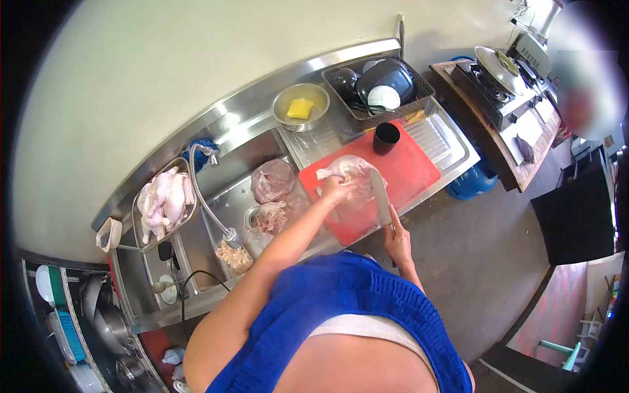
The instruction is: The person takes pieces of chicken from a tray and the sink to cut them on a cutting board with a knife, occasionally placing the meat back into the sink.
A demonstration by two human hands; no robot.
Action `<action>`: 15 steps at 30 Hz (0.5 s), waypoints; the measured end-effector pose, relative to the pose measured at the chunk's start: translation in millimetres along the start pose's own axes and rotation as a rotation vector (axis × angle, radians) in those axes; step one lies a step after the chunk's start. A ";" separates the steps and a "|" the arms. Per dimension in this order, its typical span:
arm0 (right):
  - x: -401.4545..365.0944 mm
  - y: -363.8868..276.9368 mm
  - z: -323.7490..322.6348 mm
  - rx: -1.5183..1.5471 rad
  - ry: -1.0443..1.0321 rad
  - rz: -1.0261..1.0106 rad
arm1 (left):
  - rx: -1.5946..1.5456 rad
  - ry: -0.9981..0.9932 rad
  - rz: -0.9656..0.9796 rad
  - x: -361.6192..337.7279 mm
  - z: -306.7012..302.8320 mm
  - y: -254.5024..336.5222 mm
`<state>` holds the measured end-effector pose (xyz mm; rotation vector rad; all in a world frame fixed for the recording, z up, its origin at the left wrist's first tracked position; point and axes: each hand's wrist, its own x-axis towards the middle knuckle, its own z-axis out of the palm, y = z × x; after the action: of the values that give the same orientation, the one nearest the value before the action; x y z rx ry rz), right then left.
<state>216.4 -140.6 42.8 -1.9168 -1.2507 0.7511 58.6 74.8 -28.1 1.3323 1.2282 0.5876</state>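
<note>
Head view: left hand [336, 191] clamped on raw chicken [354, 175] atop red board [419, 170]; right hand [397, 241] closed round knife [381, 196], blade just beside. Probably slippery, soft, floppy; best gripped by the leg.

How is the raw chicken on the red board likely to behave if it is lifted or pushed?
The chicken looks glossy, so it is probably slippery; the left hand grips it while the right hand holds the knife. Its leg juts out, so it may flop when lifted. Lying flat on the board, it seems unlikely to roll.
</note>
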 end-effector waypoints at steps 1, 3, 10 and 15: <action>1.4 -0.2 -1.8 -0.001 0.000 -0.003 | 0.048 0.024 0.056 1.3 -1.1 -1.6; 4.5 0.4 -4.9 -0.059 -0.016 0.006 | 0.079 0.035 0.066 3.1 -8.7 -7.4; -4.5 -9.3 -7.1 -0.153 0.023 -0.073 | 0.284 0.087 0.058 11.4 -13.9 -15.1; -24.0 -29.4 -6.6 -0.047 -0.078 -0.070 | 0.280 -0.006 -0.036 -16.0 -17.3 34.8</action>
<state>197.8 -156.5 72.7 -1.8863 -1.3879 0.7729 48.6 75.2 12.7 1.5388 1.3626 0.3957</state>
